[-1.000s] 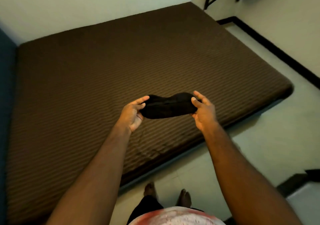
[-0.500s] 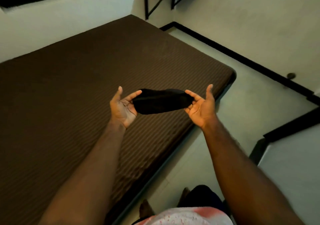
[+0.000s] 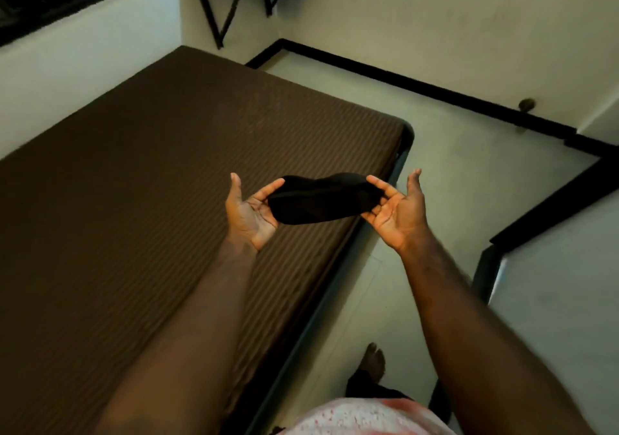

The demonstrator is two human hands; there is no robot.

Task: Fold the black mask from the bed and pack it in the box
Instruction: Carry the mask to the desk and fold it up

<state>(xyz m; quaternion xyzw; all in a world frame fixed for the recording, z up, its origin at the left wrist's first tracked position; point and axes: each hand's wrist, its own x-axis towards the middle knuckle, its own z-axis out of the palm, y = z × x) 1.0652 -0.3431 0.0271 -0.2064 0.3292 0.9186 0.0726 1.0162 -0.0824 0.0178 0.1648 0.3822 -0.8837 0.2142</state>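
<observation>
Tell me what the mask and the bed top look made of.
Mask: soft matte black fabric, probably; it sags between both hands with no shine. Bed: brown ribbed textile cover, judging by its fine parallel ridges; what lies under it is hidden.

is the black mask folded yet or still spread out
Spread out, not folded: the black mask stretches full length between the left hand and right hand, off the bed.

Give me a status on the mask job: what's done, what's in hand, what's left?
Done: the mask is off the bed, lifted clear of it. In hand: it hangs stretched between the left hand and right hand, gripped at each end by the fingers, palms up. It isn't visibly folded yet. Left: fold it, then pack it; no box is in view.
</observation>
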